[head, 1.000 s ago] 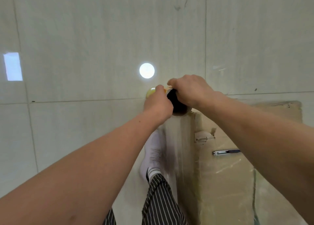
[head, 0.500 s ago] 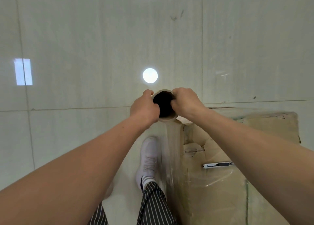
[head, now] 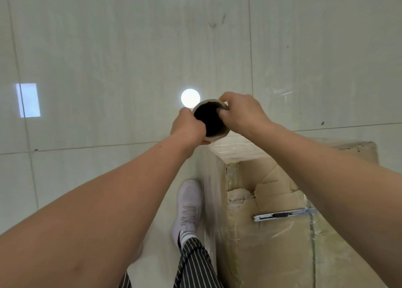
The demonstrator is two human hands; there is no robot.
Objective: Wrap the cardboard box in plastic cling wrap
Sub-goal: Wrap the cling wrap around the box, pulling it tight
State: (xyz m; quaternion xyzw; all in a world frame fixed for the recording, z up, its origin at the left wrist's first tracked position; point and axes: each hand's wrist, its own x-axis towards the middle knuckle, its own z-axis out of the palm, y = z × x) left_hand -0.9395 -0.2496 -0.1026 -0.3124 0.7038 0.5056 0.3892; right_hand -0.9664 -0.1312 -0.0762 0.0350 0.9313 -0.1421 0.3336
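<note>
Our left hand [head: 188, 127] and right hand [head: 243, 113] both clasp one cling wrap roll [head: 210, 121] above the far-left corner of one cardboard box [head: 272, 250], whose top carries one utility knife [head: 285, 214]; one shoe [head: 188, 209] stands beside it on the floor [head: 108, 48].

1. We grip the brown cardboard-cored roll of clear cling wrap [head: 217, 138], left hand [head: 188, 127] and right hand [head: 243, 113] curled round its rim;
2. a sheet of film [head: 212, 200] runs from it down the side of the tan cardboard box [head: 272, 244];
3. a silver utility knife [head: 285, 214] lies on the box top;
4. our white shoe [head: 188, 209] stands on the pale tiled floor [head: 108, 48] beside the box.
</note>
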